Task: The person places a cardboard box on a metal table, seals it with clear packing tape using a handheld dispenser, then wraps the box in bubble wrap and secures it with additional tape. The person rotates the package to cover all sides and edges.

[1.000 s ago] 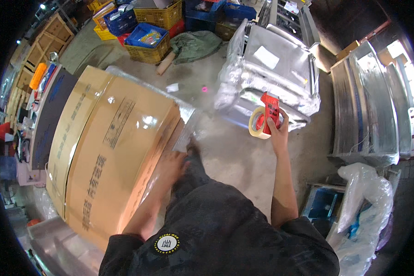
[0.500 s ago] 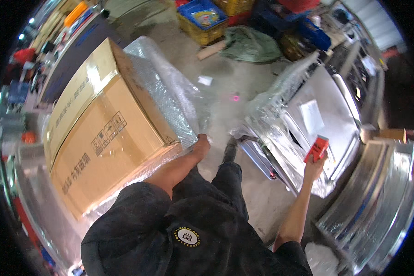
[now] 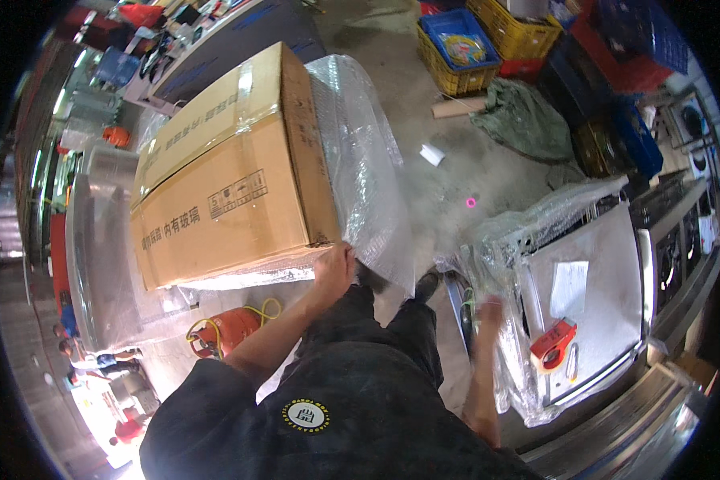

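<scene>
A large brown cardboard box point(image 3: 240, 232) lies on a wrapped load at the left, with clear bubble wrap point(image 3: 360, 128) draped along its far right side. My left hand point(image 3: 335, 270) is closed at the box's near right corner, its fingers curled round the edge of the bubble wrap. My right hand point(image 3: 488, 320) is smeared by motion beside a metal unit point(image 3: 608, 260) partly covered in plastic wrap; its fingers cannot be made out. On top of that unit rest a red tape dispenser point(image 3: 566, 330) and a white sheet of paper point(image 3: 569, 288), both apart from the hand.
An orange gas cylinder point(image 3: 236, 330) with a yellow hose stands near my left forearm. Yellow crates point(image 3: 456, 80) and a green cloth bundle point(image 3: 528, 120) are at the back. Slatted wood point(image 3: 616, 428) lies at the lower right. A crumpled white paper point(image 3: 432, 154) is on the floor.
My right hand has let go of the red tape dispenser, left it on the metal unit and moved left. My left hand stays at the box corner. The view has swung left.
</scene>
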